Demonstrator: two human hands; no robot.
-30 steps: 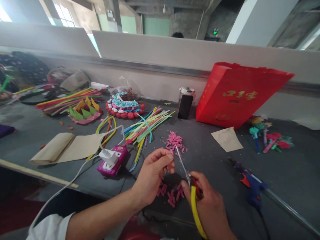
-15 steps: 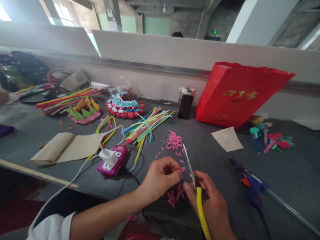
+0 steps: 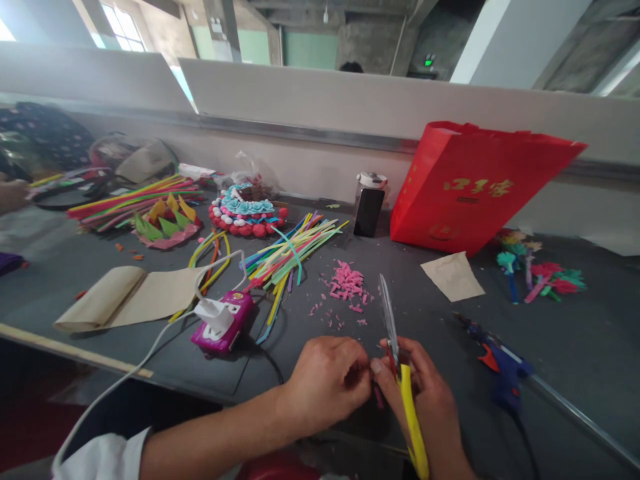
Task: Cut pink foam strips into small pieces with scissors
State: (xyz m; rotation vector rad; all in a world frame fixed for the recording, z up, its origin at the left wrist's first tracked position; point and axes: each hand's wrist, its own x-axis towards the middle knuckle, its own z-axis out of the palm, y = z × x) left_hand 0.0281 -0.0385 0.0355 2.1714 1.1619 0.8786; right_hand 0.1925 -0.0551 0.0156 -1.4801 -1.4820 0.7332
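Observation:
My right hand (image 3: 430, 407) is wrapped around a pair of scissors (image 3: 413, 420) with yellow handles, their blades together and pointing away from me. Its thumb meets the fingertips of my left hand (image 3: 325, 380), which is closed in a pinch. Whatever those left fingers hold is hidden. Just under the fingertips shows a small pink strip (image 3: 379, 398). Beyond both hands lies a heap of cut pink pieces (image 3: 346, 280), with tiny scraps scattered around it on the dark table.
Left of my hands sits a purple power strip (image 3: 227, 327) with a white plug and cable. Behind it lie colourful craft stems (image 3: 295, 250). A blue glue gun (image 3: 500, 367) rests at right, near a brown paper square (image 3: 453, 277). A red bag (image 3: 475, 187) and a phone (image 3: 369, 212) stand behind.
My left hand has moved down and right until its fingertips meet the right hand. The scissors have swung slightly right, away from the pink heap. Pink strips near me are now mostly covered.

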